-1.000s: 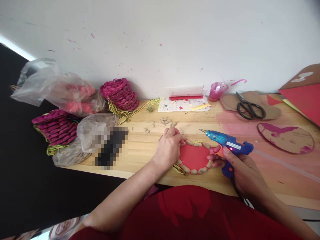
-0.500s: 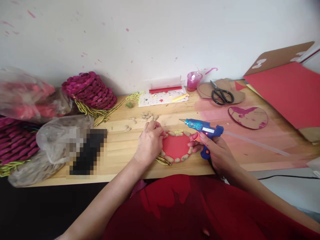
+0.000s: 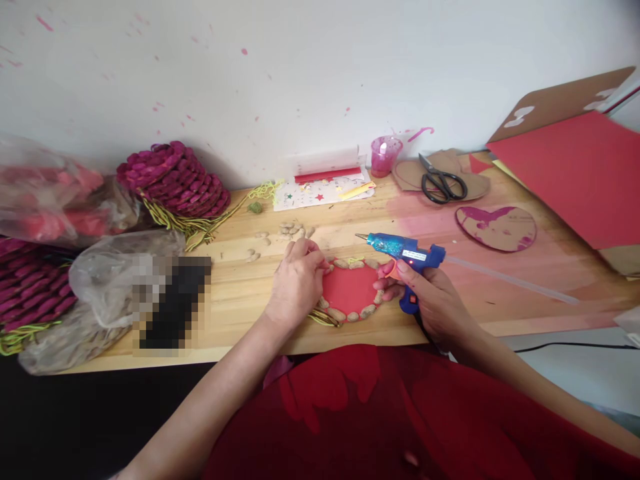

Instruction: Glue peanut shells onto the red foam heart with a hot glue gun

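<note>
A red disc (image 3: 349,289) rimmed with peanut shells lies near the front edge of the wooden table (image 3: 240,293). My left hand (image 3: 297,283) rests on the disc's left rim, fingers curled and pressed onto a shell there. My right hand (image 3: 433,303) is closed round a blue hot glue gun (image 3: 403,250), finger on the orange trigger, nozzle pointing left above the disc's top edge. A clear glue stick (image 3: 510,280) trails from the gun's back.
Loose peanuts (image 3: 290,231) lie behind the disc. Stacked magenta woven pieces (image 3: 173,180) and plastic bags (image 3: 115,267) crowd the left. Scissors (image 3: 440,183), a pink cup (image 3: 381,155), a painted cardboard heart (image 3: 496,227) and red paper sheets (image 3: 575,173) sit at the back right.
The view has swung right and down a little. Both hands keep their grips; the glue gun stays over the disc's upper edge.
</note>
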The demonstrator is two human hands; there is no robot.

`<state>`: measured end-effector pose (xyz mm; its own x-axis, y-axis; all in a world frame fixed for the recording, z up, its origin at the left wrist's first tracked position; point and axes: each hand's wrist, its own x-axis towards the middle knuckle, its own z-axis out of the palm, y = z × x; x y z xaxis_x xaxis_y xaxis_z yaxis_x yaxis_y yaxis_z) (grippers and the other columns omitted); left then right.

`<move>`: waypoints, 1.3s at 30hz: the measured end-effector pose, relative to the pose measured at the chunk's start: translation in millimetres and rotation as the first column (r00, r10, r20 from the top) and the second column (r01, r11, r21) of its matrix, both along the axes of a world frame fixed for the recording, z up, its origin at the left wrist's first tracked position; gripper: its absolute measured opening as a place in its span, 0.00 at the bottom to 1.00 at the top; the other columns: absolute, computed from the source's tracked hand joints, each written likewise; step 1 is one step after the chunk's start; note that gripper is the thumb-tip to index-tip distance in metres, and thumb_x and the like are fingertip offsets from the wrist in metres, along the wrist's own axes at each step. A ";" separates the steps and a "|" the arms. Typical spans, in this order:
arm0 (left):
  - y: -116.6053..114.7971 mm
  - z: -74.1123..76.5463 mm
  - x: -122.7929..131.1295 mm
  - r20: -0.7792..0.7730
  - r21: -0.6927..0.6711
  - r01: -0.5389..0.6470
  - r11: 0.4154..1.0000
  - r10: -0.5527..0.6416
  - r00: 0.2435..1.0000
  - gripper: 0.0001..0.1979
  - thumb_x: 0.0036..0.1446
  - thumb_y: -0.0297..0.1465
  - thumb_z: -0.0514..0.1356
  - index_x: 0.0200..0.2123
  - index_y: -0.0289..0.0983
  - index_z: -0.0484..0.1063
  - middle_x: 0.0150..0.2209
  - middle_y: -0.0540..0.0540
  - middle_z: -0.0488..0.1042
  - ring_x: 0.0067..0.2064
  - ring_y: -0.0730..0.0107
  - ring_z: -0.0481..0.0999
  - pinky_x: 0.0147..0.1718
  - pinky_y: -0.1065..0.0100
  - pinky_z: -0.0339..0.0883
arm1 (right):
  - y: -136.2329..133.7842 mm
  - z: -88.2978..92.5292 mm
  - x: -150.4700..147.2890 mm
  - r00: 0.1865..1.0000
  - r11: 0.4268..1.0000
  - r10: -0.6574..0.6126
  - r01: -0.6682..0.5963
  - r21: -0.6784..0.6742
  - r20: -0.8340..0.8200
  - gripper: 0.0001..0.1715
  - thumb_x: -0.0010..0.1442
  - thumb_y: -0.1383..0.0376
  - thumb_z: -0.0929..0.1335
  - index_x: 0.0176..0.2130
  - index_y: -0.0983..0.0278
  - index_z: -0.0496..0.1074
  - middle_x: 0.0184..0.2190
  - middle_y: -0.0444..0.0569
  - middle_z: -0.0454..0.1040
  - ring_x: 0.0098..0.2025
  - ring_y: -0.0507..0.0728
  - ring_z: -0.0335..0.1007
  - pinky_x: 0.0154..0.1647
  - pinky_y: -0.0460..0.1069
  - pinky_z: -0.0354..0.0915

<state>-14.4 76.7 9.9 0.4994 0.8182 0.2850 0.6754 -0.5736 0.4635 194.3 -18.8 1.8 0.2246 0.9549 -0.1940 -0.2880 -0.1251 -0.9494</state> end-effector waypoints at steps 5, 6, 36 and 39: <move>0.0 -0.7 -0.3 -0.001 0.005 -0.001 1.000 0.001 1.000 0.09 0.58 0.19 0.61 0.28 0.36 0.73 0.40 0.43 0.71 0.46 0.59 0.71 0.48 0.57 0.71 | 0.5 1.2 -0.4 1.000 1.000 0.010 -0.010 -0.001 -0.010 0.17 0.60 0.51 0.74 0.34 0.63 0.77 0.31 0.47 0.81 0.27 0.52 0.78 0.30 0.45 0.73; -0.1 -0.6 -0.3 -0.005 0.005 -0.002 1.000 0.002 1.000 0.09 0.58 0.20 0.61 0.28 0.35 0.73 0.40 0.42 0.71 0.46 0.59 0.71 0.48 0.57 0.71 | 0.5 1.3 -0.4 1.000 1.000 0.011 -0.011 -0.001 -0.015 0.17 0.60 0.51 0.74 0.34 0.63 0.77 0.30 0.47 0.81 0.27 0.52 0.78 0.29 0.45 0.73; -0.7 1.7 -0.1 -0.017 -0.014 0.001 1.000 -0.001 1.000 0.09 0.58 0.19 0.60 0.28 0.36 0.73 0.41 0.42 0.72 0.46 0.59 0.71 0.50 0.54 0.71 | 0.9 2.1 -0.6 1.000 0.999 0.004 -0.004 -0.040 -0.007 0.20 0.56 0.48 0.75 0.34 0.63 0.77 0.31 0.48 0.82 0.26 0.53 0.78 0.29 0.47 0.74; -1.3 2.3 0.3 -0.011 -0.011 -0.004 1.000 0.004 1.000 0.10 0.59 0.20 0.60 0.27 0.36 0.73 0.41 0.42 0.72 0.46 0.59 0.71 0.49 0.55 0.72 | 1.0 2.8 -0.3 1.000 0.999 0.001 0.000 -0.043 0.006 0.21 0.56 0.47 0.75 0.34 0.63 0.77 0.30 0.48 0.82 0.25 0.53 0.78 0.29 0.47 0.73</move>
